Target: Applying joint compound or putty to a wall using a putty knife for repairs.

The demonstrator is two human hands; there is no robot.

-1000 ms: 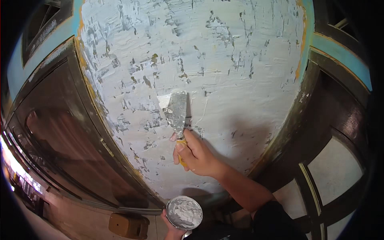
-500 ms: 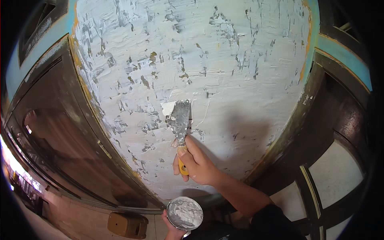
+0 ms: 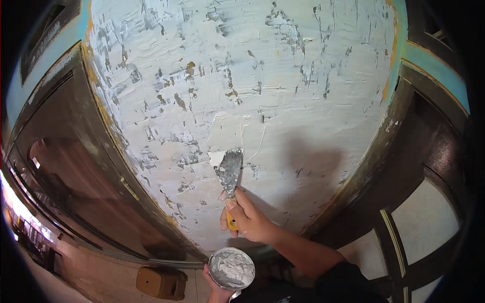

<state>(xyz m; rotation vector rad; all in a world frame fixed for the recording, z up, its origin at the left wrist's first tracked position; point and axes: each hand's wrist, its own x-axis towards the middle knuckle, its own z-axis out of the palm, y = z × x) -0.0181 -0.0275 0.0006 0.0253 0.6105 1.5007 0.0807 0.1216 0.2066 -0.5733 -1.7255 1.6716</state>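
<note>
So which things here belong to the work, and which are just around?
Part of the work:
scraper, in the right hand
tub of white paste, in the left hand
patchy wall

Just around:
brown stool
brown framed panel at left

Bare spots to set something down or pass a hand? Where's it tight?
Set down: floor left of the brown stool, below the left door. Hand: before the wall, between scraper and right door frame, above the right forearm. Crowded: lower middle, tub in left hand just below right hand.
</note>
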